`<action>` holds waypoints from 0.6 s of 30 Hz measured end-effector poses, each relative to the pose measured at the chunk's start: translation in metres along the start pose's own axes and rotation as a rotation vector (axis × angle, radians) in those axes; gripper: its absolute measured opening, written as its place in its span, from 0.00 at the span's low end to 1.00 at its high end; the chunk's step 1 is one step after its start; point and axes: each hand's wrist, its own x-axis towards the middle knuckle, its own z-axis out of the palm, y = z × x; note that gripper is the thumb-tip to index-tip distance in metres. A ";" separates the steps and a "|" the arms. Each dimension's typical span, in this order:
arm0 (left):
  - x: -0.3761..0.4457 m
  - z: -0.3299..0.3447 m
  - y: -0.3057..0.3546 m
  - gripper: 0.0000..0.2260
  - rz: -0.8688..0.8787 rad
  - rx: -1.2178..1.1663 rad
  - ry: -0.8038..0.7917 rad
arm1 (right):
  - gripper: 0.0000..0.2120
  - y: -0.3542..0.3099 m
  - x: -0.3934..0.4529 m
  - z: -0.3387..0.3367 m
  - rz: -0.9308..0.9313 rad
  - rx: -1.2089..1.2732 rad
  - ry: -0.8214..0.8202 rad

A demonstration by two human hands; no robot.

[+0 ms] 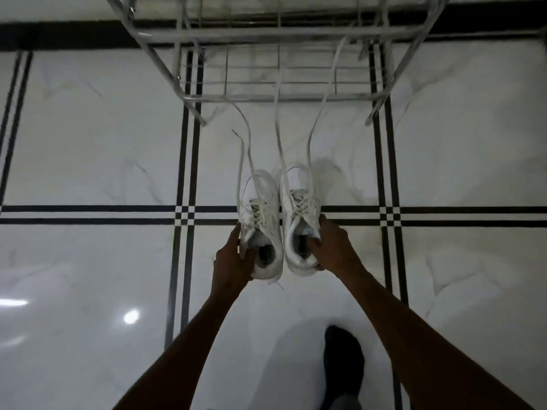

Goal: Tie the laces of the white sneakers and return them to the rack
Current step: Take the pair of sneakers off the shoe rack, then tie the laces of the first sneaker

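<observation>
Status: nothing tied yet. Your left hand (232,258) is clamped on the heel collar of the left white sneaker (260,223), thumb inside the opening. Your right hand (333,247) grips the right white sneaker (302,214) the same way. The pair sits side by side, touching, toes pointing at the wire shoe rack (278,34), over the tiled floor (88,143); can't tell if the soles are resting on it or held just above. All laces (278,137) are loose, four long ends trailing forward toward the rack, reaching its lower shelf. Rack shelves in view look bare. Your dark shoe (343,359) is behind, well clear. Left to do: both knots, then both shoes onto the rack. Call it barely started.
</observation>
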 end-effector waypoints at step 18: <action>0.027 0.043 -0.072 0.13 0.315 -0.050 0.112 | 0.15 0.007 0.008 0.089 -0.317 -0.210 0.201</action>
